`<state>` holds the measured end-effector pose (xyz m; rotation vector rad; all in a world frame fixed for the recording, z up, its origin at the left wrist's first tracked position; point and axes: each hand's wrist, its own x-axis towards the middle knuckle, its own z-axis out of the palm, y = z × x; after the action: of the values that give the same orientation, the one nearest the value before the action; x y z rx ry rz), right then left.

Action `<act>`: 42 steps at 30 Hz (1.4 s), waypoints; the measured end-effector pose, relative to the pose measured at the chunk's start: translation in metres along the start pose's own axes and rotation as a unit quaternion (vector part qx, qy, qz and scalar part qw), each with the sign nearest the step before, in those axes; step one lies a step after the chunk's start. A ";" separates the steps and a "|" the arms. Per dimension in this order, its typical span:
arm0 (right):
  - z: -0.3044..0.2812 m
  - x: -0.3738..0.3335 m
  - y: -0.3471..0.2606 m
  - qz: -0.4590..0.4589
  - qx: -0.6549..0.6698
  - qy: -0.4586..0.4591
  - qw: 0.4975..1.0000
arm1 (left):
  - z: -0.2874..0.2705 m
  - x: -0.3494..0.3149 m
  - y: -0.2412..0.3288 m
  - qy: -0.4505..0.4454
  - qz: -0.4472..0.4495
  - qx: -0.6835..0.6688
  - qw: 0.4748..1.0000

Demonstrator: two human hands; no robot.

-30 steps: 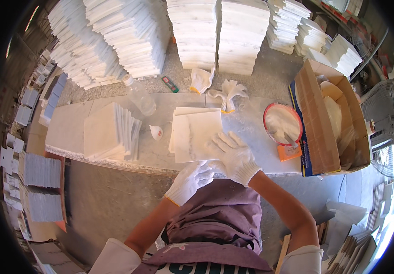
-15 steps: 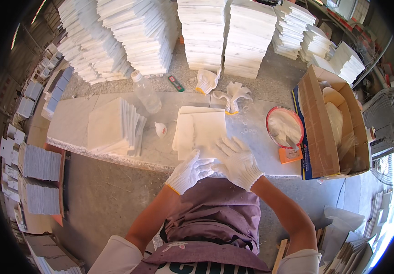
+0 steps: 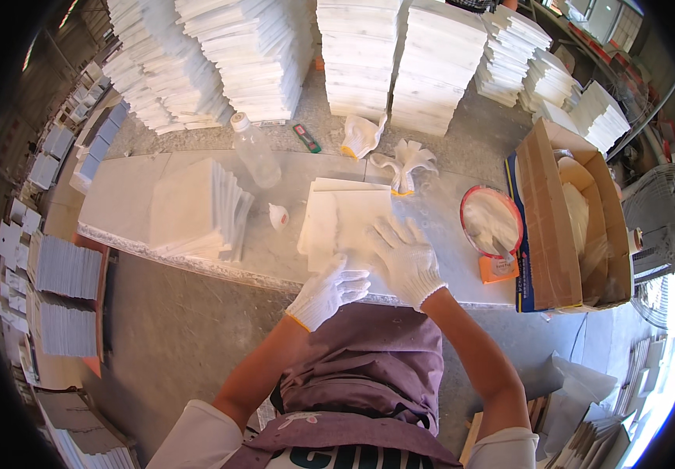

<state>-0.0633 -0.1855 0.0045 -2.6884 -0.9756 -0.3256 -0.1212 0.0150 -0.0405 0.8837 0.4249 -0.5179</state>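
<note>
Two thin white marble-like tiles point(image 3: 347, 207) lie one on the other, slightly offset, at the middle of the worktable. My right hand point(image 3: 408, 264), in a white knit glove, lies flat with spread fingers over the right near part of the top tile. At the tiles' near edge is my left hand point(image 3: 328, 293), gloved too, its fingers stretched out to the right and holding nothing. Left of the tiles stands a small white squeeze bottle point(image 3: 278, 217). Farther left, a leaning stack of similar tiles point(image 3: 189, 207) rests near the table's front edge.
Behind are a clear plastic bottle point(image 3: 257, 156), a green-and-red object point(image 3: 306, 138) and two spare gloves point(image 3: 362, 136). A red-rimmed bowl of white powder point(image 3: 492, 223), an orange box point(image 3: 498, 270) and an open carton point(image 3: 564, 227) stand right. Tall tile stacks point(image 3: 361, 59) line the back.
My right hand has slid a little farther away over the tile. My left hand stays near the front edge. The view has shifted slightly, and the air over the tiles looks hazier.
</note>
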 end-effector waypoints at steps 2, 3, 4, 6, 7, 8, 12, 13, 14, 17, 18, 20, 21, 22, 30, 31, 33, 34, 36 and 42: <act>-0.002 0.006 -0.002 0.003 0.004 0.001 1.000 | 0.001 -0.002 0.001 0.000 0.006 -0.014 1.000; -0.003 0.006 -0.002 0.004 0.008 0.004 1.000 | 0.002 -0.003 0.001 -0.001 0.009 -0.021 1.000; -0.004 0.006 -0.004 0.004 0.012 0.007 1.000 | 0.002 -0.003 0.002 0.004 0.006 -0.020 1.000; -0.006 0.004 -0.006 -0.001 0.016 0.017 1.000 | 0.001 -0.002 0.001 0.013 -0.002 -0.018 1.000; -0.006 0.001 -0.006 -0.006 0.017 0.024 1.000 | 0.000 -0.001 0.000 0.019 -0.004 -0.020 1.000; -0.007 -0.001 -0.007 -0.012 0.018 0.031 0.999 | -0.002 0.001 -0.001 0.026 -0.006 -0.023 0.999; -0.011 -0.006 -0.008 -0.013 0.017 0.003 1.000 | -0.005 0.000 -0.002 0.007 -0.001 -0.010 1.000; -0.008 -0.004 -0.005 -0.010 0.011 -0.001 1.000 | -0.001 -0.001 0.000 0.008 0.006 -0.012 1.000; -0.007 -0.002 -0.002 -0.007 0.005 -0.005 1.000 | 0.004 -0.003 0.002 0.009 0.013 -0.014 1.000; -0.006 0.007 -0.001 0.007 0.000 -0.004 1.000 | 0.009 -0.005 0.004 0.010 0.016 -0.019 1.000; -0.006 0.006 -0.001 0.004 0.001 0.007 1.000 | 0.009 -0.005 0.004 0.010 0.013 -0.021 1.000; -0.005 0.000 -0.003 -0.005 0.002 0.024 1.000 | 0.004 -0.004 0.003 0.013 -0.004 -0.020 1.000; -0.007 -0.005 -0.005 -0.005 0.010 0.012 1.000 | -0.001 -0.004 0.003 0.014 -0.013 -0.020 1.000; -0.010 -0.010 -0.009 -0.008 0.020 0.000 1.000 | -0.009 -0.004 0.001 0.010 -0.008 -0.027 1.000; -0.014 0.003 -0.016 0.005 0.126 0.029 0.992 | -0.008 -0.006 0.009 0.031 -0.038 -0.056 0.997; -0.007 0.006 -0.016 -0.009 0.104 0.039 0.994 | -0.009 -0.005 0.009 0.032 -0.031 -0.051 0.998; 0.002 0.008 -0.016 -0.033 0.057 0.062 0.996 | -0.012 0.001 0.006 0.033 -0.016 -0.037 0.999; 0.000 0.004 -0.022 -0.039 0.087 0.060 0.994 | -0.018 0.005 0.007 0.037 -0.016 -0.031 0.999; -0.014 -0.017 -0.038 -0.064 0.149 0.040 0.986 | -0.032 0.008 0.001 0.052 -0.014 -0.037 0.998; -0.039 -0.130 -0.058 0.064 0.281 -0.196 0.937 | 0.004 -0.014 0.012 0.044 0.037 -0.062 0.996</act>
<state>-0.2034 -0.2319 0.0124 -2.2927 -0.8201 0.4699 -0.1248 0.0216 -0.0230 0.8017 0.4977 -0.3822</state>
